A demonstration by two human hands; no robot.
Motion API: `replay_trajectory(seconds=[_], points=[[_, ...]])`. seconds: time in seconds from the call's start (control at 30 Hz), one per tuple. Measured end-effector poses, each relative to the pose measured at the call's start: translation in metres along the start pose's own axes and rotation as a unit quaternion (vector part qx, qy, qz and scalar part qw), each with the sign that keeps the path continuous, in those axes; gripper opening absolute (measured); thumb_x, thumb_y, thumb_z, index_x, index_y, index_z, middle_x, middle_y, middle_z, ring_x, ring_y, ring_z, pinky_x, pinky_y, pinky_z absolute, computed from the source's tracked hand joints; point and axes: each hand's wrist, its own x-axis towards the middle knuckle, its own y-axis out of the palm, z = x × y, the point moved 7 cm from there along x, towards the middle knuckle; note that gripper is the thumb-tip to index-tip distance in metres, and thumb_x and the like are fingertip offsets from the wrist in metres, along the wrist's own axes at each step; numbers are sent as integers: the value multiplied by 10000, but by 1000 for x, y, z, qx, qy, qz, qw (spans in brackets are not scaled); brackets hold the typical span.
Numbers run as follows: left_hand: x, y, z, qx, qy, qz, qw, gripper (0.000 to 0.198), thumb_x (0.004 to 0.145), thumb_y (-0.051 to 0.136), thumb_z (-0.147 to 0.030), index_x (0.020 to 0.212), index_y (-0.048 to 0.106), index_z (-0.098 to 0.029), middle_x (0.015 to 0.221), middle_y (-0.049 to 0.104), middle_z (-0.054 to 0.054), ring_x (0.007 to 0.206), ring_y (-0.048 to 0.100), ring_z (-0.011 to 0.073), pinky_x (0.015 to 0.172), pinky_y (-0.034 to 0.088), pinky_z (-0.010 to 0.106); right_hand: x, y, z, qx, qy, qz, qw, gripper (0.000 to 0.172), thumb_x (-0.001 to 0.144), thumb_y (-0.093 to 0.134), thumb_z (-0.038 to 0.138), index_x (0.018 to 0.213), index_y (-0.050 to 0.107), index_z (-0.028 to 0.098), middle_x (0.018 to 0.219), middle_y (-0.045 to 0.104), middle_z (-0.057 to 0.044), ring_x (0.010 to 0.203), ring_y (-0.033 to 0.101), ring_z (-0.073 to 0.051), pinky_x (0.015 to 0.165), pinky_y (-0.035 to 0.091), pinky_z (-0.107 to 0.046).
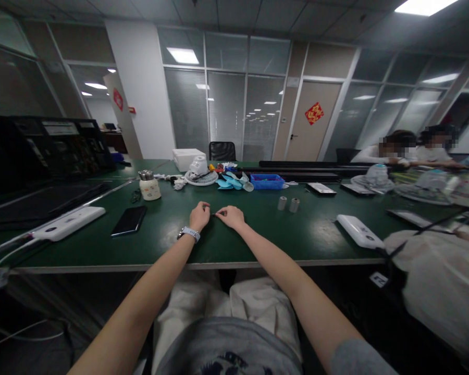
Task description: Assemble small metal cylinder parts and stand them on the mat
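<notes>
My left hand (200, 216), with a watch (189, 234) on its wrist, rests over the green table with its fingers curled closed. Whatever those fingers hold, if anything, is hidden. Just to the right, my right hand (232, 216) is closed in a pinch on a small dark piece (214, 214), too small to name, in the gap between the two hands. Beyond them lie light-blue fan blades (233, 180) and a white fan grille (201, 177) with a white housing on it. Two metal cylinders (294, 204) stand to the right.
A blue tray (266, 181) sits at the back. On the left are a black phone (128, 221), a white power bank (69, 223) with cables and a jar of tools (149, 187). Another white power bank (359, 231) lies right, near other seated people (391, 151).
</notes>
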Motion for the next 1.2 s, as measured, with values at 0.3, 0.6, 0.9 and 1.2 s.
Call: replay_trajectory(seconds=[0.3,0.6,0.9,1.2], points=[[1,1,1,-2,1,0,1000,295,863,426,-240,1080,625,-223,947,717,65,902,659,219,787,471,299,5,11,8,-86,-56,68,992,329,822,584,566,1045,723,369,848,628,-27,748,569,-170,658,415,-259],[0,3,0,-10,-1,17,1000,289,866,434,-269,1073,631,-226,936,719,60,871,659,216,771,470,299,2,-45,-9,-121,-53,-32,991,268,897,537,460,980,720,283,906,630,-14,766,554,-137,699,356,-260],[-1,4,-1,-9,3,23,1000,261,857,439,-277,986,663,-242,921,719,39,843,653,204,747,466,286,-35,-189,-129,-241,192,-303,902,314,948,422,341,1014,702,214,965,626,-96,896,520,-218,805,243,-350],[-3,2,-3,-10,11,23,1000,262,854,442,-277,994,660,-241,895,722,37,839,653,200,756,463,285,-43,-197,-158,-232,248,-294,893,264,922,478,339,1007,710,247,970,622,-87,890,524,-216,778,240,-340]])
